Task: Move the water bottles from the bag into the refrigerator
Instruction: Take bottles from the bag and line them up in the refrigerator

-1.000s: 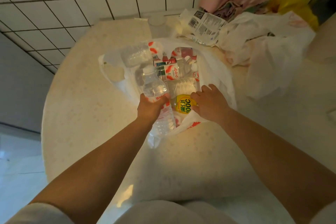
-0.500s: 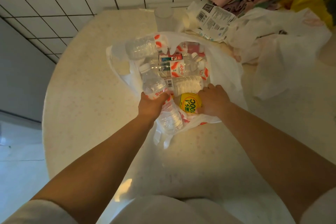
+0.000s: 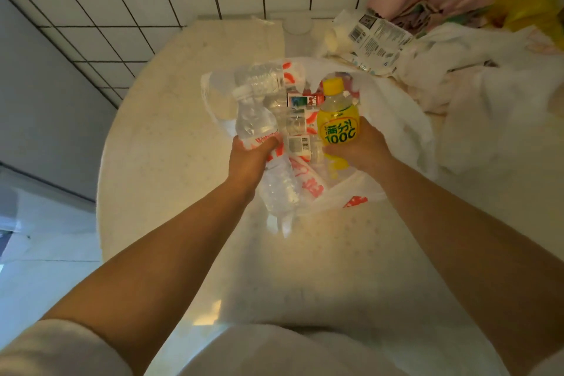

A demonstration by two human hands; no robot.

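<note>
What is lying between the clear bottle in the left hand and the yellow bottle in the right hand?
In the head view, more bottles with red-and-white labels lie in the open bag between the clear bottle and the yellow bottle.

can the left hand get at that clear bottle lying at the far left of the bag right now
Probably not as things stand: the left hand already grips a clear water bottle. The far bottle lies uncovered at the bag's open top, so once freed, the way looks clear.

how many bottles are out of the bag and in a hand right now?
2. A clear plastic water bottle gripped by the left hand, and a yellow-capped yellow drink bottle held by the right hand. More bottles remain in the white plastic bag, some possibly hidden.
</note>
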